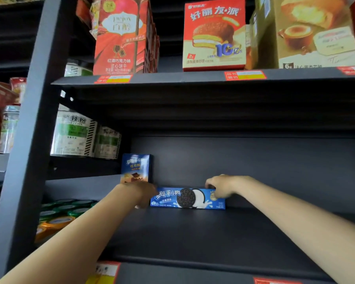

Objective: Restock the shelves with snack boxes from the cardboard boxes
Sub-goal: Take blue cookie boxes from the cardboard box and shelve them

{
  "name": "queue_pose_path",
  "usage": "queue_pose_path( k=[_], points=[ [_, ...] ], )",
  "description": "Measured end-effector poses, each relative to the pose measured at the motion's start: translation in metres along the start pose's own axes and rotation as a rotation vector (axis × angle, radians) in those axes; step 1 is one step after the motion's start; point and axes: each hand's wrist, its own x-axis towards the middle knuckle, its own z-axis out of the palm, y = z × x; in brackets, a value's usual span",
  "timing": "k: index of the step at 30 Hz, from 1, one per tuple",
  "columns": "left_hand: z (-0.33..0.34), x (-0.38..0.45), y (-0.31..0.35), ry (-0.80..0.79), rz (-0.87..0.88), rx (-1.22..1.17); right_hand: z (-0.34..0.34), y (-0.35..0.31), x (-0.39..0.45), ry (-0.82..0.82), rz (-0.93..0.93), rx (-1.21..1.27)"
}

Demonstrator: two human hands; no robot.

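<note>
A long blue cookie box (pixel 188 198) with a black-and-white cookie picture lies on its long edge deep on the dark middle shelf (pixel 193 238). My left hand (pixel 145 193) grips its left end and my right hand (pixel 220 186) holds its top right corner. Just left of it an upright blue cookie box (pixel 135 168) with a brown picture stands against the back panel. No cardboard boxes are in view.
On the upper shelf (pixel 193 76) stand red biscuit boxes (pixel 121 35), a red pie box (pixel 214 33) and a tan cake box (pixel 312 31). White-green cups (pixel 76 136) and jar lids (pixel 57 210) fill the left bay behind the grey upright post (pixel 27 140).
</note>
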Motion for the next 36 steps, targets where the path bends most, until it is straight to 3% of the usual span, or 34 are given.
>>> queue_pose_path(
  k=[26,30,36],
  points=[
    [-0.003,-0.002,0.004,-0.016,-0.075,-0.164,-0.008,-0.006,-0.023,-0.047,0.053,-0.034],
    [-0.008,-0.009,0.004,0.057,-0.104,-0.083,-0.019,-0.013,-0.046,-0.012,0.050,-0.011],
    [-0.026,-0.048,0.022,0.186,0.042,-0.057,-0.030,-0.031,-0.093,0.025,-0.014,-0.049]
  ],
)
